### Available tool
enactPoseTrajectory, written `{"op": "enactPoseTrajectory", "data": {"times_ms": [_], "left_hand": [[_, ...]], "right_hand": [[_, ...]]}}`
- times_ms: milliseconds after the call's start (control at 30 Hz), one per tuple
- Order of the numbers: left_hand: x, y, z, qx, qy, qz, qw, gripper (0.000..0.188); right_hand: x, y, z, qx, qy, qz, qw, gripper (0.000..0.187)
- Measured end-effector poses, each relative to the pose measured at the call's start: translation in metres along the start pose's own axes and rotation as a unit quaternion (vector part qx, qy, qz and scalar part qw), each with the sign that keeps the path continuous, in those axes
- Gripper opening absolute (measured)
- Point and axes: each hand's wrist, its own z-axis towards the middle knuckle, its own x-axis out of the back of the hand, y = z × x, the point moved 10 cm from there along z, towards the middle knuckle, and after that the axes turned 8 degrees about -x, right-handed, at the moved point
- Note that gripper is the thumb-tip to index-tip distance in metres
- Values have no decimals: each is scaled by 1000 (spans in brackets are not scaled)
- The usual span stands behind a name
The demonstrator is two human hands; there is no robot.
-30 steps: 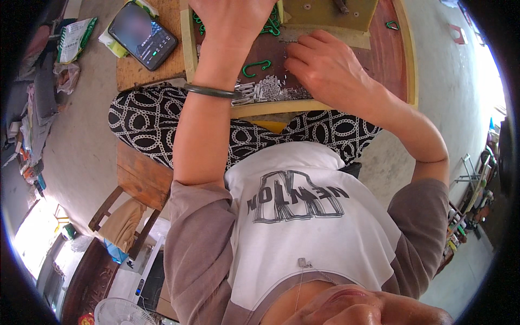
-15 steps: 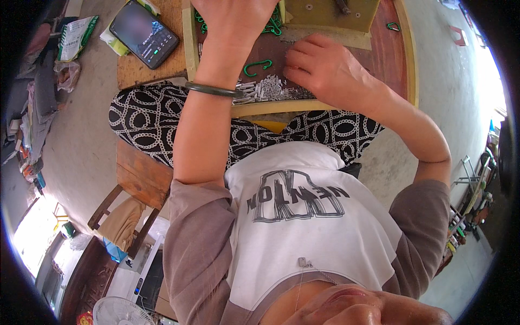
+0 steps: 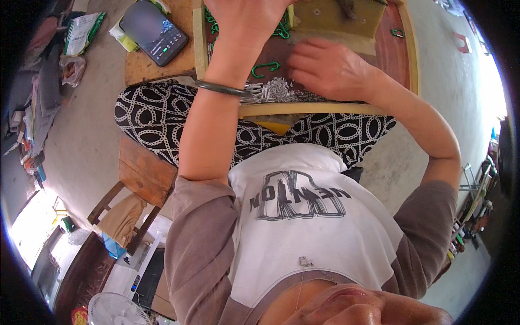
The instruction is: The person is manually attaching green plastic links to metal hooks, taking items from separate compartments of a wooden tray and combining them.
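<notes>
The person's left hand [image 3: 249,19] reached over the far left part of a shallow reddish-brown tray with a pale yellow rim [image 3: 319,109]. Its fingers ran past the far edge of the view, so whether they gripped anything could not be told. A dark round bangle [image 3: 222,88] circled that wrist.

The right hand [image 3: 330,70] was over the middle of the tray with its fingers curled inward and slightly blurred; whether something was pinched in them could not be told. Just left of it lay a single green metal hook shaped like an open loop [image 3: 265,70], and on the near side a heap of small silver metal pins [image 3: 276,89] spread along the rim.

More green metal hooks [image 3: 283,28] lay at the far left, beside an olive-brown flat board [image 3: 330,20]. A small green metal clip [image 3: 397,33] lay alone at the far right.
</notes>
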Motion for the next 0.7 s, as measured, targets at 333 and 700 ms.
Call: {"op": "enactPoseTrajectory", "data": {"times_ms": [333, 700], "left_hand": [[-2, 3, 0, -5, -3, 18, 1000, 61], [-4, 1, 0, -5, -3, -1, 1000, 59]], "right_hand": [[86, 119, -18, -291, 269, 47, 917, 18], [74, 126, -4, -255, 305, 34, 917, 17]]}}
